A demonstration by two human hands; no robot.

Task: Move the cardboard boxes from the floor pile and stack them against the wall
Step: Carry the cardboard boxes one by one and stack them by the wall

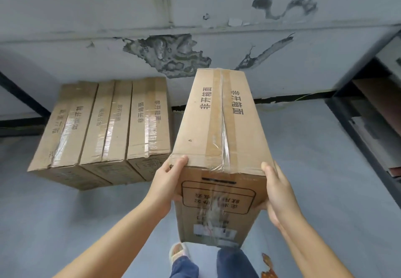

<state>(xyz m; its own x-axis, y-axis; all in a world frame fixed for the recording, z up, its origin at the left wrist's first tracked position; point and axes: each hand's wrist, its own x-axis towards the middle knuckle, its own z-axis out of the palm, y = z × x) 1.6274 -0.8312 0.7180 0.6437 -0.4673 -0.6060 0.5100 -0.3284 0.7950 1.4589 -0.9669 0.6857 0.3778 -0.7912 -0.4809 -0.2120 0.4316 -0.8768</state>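
Cardboard box (pixel 219 147) is between my two hands, in the air above the floor (pixel 303 147). My left hand (pixel 168 182) grasps its near left corner, thumb on the top edge; my right hand (pixel 276 188) grasps the near right corner the same way. I judge it stiff, fairly heavy, and the tape slippery, so corners are the best hold. Beyond my left hand, three boxes (pixel 104 130) stand side by side against the wall (pixel 217 39).
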